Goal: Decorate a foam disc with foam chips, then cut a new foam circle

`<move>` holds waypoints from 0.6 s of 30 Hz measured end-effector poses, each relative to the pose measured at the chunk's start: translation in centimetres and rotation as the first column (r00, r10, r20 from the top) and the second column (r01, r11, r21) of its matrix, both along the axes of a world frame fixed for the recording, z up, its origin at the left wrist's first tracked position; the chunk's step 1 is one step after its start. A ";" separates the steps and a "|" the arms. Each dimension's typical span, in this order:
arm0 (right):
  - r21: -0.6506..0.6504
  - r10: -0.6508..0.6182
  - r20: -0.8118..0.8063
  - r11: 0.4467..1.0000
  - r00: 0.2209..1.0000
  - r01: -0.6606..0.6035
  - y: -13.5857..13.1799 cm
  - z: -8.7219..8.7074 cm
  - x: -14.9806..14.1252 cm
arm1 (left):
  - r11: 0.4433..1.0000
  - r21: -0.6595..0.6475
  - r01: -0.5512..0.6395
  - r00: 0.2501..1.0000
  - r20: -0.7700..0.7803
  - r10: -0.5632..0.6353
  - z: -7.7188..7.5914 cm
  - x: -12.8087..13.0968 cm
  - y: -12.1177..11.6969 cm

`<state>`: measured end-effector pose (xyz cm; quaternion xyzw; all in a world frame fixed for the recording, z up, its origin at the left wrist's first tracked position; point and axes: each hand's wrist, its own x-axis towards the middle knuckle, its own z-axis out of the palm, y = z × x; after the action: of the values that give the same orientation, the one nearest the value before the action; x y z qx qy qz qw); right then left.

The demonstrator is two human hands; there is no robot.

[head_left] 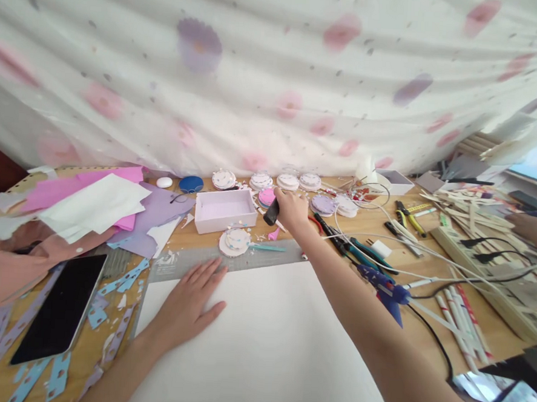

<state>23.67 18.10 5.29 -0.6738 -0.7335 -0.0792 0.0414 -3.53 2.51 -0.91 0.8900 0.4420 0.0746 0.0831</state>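
Note:
My left hand (188,299) lies flat with fingers spread on the top left corner of a large white sheet (268,346). My right hand (290,209) reaches forward and is closed round a small black object (271,213), near a pink round paper piece (267,196). A white open box (225,209) stands just left of that hand. A round white decorated disc (235,241) rests in front of the box. A row of similar round decorated discs (261,180) lines the back of the table by the curtain.
A black phone (62,306) lies at the left among blue paper strips. Pink, white and purple sheets (95,205) pile at the back left. A blue glue gun (384,287), pliers, cables and glue sticks crowd the right. Other people's hands show at both edges.

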 end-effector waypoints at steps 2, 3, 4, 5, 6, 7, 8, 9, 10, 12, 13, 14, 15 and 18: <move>-0.005 -0.062 -0.004 0.998 0.998 0.062 -0.4 -1.2 0.1 | 1.000 0.026 0.013 1.000 -0.008 -0.013 -0.5 -0.1 -0.2; -0.009 -0.091 -0.005 0.996 0.996 0.091 -0.5 -1.7 0.2 | 0.999 0.032 0.011 1.000 -0.011 -0.011 -0.5 -0.1 -0.3; -0.012 -0.116 -0.006 0.993 0.993 0.116 -0.5 -2.2 0.4 | 0.999 0.035 0.007 1.000 -0.013 -0.006 -0.6 -0.1 -0.3; -0.016 -0.137 -0.008 0.990 0.991 0.137 -0.5 -2.6 0.5 | 0.999 0.037 0.001 1.000 -0.014 -0.001 -0.5 -0.1 -0.3; -0.020 -0.152 -0.010 0.988 0.988 0.152 -0.4 -2.9 0.6 | 0.999 0.040 -0.003 1.000 -0.014 0.004 -0.5 -0.1 -0.3; -0.027 -0.161 -0.013 0.987 0.987 0.161 -0.3 -3.2 0.7 | 0.999 0.042 -0.005 1.000 -0.014 0.005 -0.4 -0.1 -0.2; -0.036 -0.165 -0.018 0.986 0.986 0.164 -0.1 -3.3 0.9 | 0.999 0.046 -0.005 1.000 -0.012 0.005 -0.4 -0.1 -0.2; -0.047 -0.167 -0.026 0.985 0.986 0.166 0.1 -3.4 1.1 | 0.999 0.050 -0.003 1.000 -0.011 0.003 -0.3 -0.1 -0.2; -0.058 -0.172 -0.034 0.984 0.984 0.170 0.3 -3.3 1.4 | 0.999 0.054 -0.001 1.000 -0.010 0.001 -0.3 0.0 -0.3; -0.083 -0.200 -0.050 0.977 0.979 0.195 0.6 -3.0 2.4 | 0.998 0.059 0.000 1.000 -0.008 0.001 -0.3 0.0 -0.3; -0.097 -0.222 -0.056 0.972 0.974 0.216 0.7 -2.8 3.2 | 0.998 0.061 -0.001 1.000 -0.006 0.001 -0.3 0.0 -0.3; -0.112 -0.248 -0.058 0.964 0.967 0.240 0.8 -2.5 4.1 | 0.998 0.062 -0.003 1.000 -0.002 0.003 -0.4 0.0 -0.3; -0.128 -0.270 -0.059 0.957 0.961 0.261 0.8 -2.2 5.0 | 0.998 0.061 -0.002 1.000 0.004 0.002 -0.4 0.0 -0.3; -0.141 -0.297 -0.071 0.948 0.952 0.285 0.4 -1.0 7.5 | 0.998 0.062 -0.002 1.000 0.009 0.002 -0.6 0.0 -0.3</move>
<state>31.19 18.52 4.28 -0.7789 -0.6268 -0.0060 0.0190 -3.49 2.19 -1.52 0.8914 0.4400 0.0923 0.0572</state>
